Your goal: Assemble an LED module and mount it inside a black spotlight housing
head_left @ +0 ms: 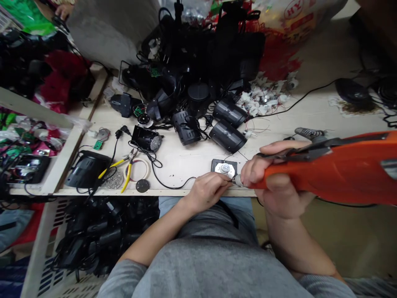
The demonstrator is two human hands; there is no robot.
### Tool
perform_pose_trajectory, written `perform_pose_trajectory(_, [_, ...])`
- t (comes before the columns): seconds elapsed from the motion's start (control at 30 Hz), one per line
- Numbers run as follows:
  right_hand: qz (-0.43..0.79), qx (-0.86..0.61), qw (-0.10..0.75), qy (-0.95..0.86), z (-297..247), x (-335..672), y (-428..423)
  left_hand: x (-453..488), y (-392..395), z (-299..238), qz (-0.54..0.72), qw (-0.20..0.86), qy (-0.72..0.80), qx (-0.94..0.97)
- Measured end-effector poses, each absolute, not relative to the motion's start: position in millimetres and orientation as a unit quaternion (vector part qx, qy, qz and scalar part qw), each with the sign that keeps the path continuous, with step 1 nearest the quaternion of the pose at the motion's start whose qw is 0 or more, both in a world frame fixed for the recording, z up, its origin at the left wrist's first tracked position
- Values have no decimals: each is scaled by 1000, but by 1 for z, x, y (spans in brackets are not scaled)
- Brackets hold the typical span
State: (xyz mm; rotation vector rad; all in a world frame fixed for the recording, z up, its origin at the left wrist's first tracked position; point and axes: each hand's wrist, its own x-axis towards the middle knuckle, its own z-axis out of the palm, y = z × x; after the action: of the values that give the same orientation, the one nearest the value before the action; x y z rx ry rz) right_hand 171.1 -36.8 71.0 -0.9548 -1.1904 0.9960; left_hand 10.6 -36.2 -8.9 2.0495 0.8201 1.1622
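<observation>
My right hand [276, 182] is wrapped round an orange power screwdriver [335, 169], which lies level with its tip pointing left. My left hand [209, 188] is closed in a pinch at that tip, by the table's front edge. Whatever its fingers hold is too small to make out. Just behind both hands sits a small black square part with a silver plate and a round motor-like piece [225, 167] on it. Black cylindrical housings [228, 136] lie beyond it on the table.
Yellow-handled pliers [127, 171], a tape roll [145, 165], a dish of screws [113, 179] and a black disc [142, 186] lie left. Black housings and cables pile up at the back beside white motor parts [263, 97]. A crate [46, 265] stands below. Another person's hand [63, 11] shows far left.
</observation>
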Motion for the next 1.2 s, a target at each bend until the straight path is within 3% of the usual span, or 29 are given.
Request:
perform_pose_trajectory(0.1, [424,-382,656,-494,78,175,-24,13,-30,-6,453,307,332,768])
perform_pose_trajectory(0.33, [482,-408,583,-511,79,193,-6,15,-16,-13,439,287,356,773])
perform_pose_trajectory(0.6, [521,-339,618,-482,61,187,-9,22,-16,-26,397,234,370,807])
perform_pose_trajectory(0.77, [506,-238,684,-468,44,182,-6,20,-15,-24,378,209,360,827])
perform_pose_trajectory(0.93, [522,-237,670,-472,40,184,-5,18,-9,-23,361,178,346,847])
perform_pose_trajectory(1.2, [550,-217,648,-480,40,196,-4,10,4,-23,346,228,281,866])
